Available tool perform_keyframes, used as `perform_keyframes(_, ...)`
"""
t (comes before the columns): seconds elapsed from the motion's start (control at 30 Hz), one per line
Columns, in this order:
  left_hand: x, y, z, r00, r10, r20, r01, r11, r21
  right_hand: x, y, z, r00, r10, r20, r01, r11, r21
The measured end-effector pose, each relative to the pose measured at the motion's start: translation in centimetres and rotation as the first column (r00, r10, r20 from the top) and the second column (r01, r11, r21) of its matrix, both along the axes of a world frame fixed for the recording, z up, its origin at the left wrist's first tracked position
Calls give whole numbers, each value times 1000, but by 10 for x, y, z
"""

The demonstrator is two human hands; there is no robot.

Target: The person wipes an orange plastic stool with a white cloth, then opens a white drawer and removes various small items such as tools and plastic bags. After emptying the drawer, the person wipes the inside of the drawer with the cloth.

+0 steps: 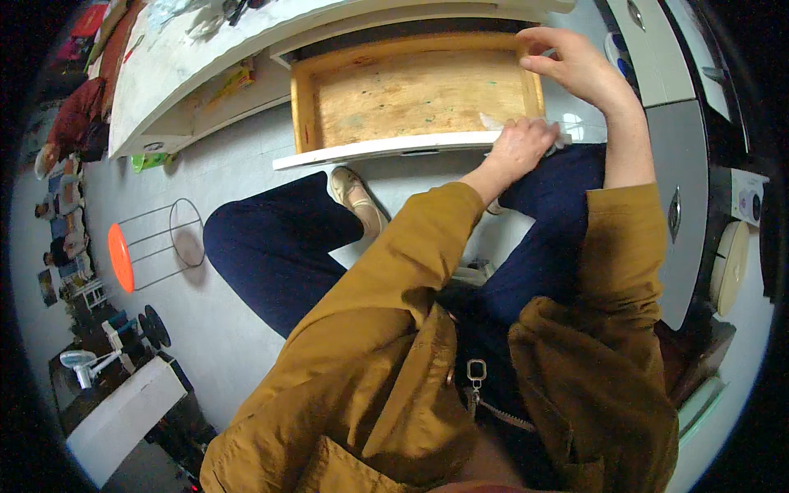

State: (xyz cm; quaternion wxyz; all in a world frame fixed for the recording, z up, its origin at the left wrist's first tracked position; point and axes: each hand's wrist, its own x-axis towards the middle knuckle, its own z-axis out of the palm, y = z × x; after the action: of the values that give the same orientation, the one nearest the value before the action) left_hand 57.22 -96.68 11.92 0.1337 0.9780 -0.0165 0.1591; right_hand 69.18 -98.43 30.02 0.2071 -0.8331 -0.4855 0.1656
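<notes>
In front of me a wooden drawer (407, 92) with a white front panel is pulled out of a white table. Its bare wooden bottom shows small green and dark stains. My left hand (521, 145) is at the drawer's front right corner, closed on a crumpled white cloth or tissue (490, 121) that partly shows beside the fingers. At the back right corner, my right hand (573, 65) hovers over or touches the drawer's side edge, thumb and forefinger apart, with nothing visible between them.
The white tabletop (185, 68) bears plastic bags and small items. A grey cabinet (675, 209) stands close on my right. An orange-topped stool (121, 257) stands to the left. A green container (150, 161) sits beneath the table. Several people are at the far left.
</notes>
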Motion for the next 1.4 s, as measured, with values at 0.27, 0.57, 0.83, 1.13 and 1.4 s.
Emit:
perform_keyframes(0.27, -116, 122, -6, 994, 105, -11, -104, 994, 22, -9, 5, 6, 998, 62, 1, -62, 998, 11)
perform_keyframes(0.57, -216, 249, 13, 830, 300, -470, -314, 948, 51, -22, 7, 3, 998, 49, 40, -52, 996, 70)
perform_keyframes(0.83, -199, 310, 21, 394, 93, -914, -145, 989, 38, -20, 5, 11, 997, 50, 62, -49, 999, -17)
perform_keyframes(1.13, -87, 208, -5, 452, -431, -781, -459, 638, -618, -14, -1, 35, 993, -66, -99, 69, 997, 25)
perform_keyframes(1.4, 48, 80, -17, 429, -697, -575, -472, 370, -800, 13, 0, 10, 997, 81, 6, -81, 996, 43)
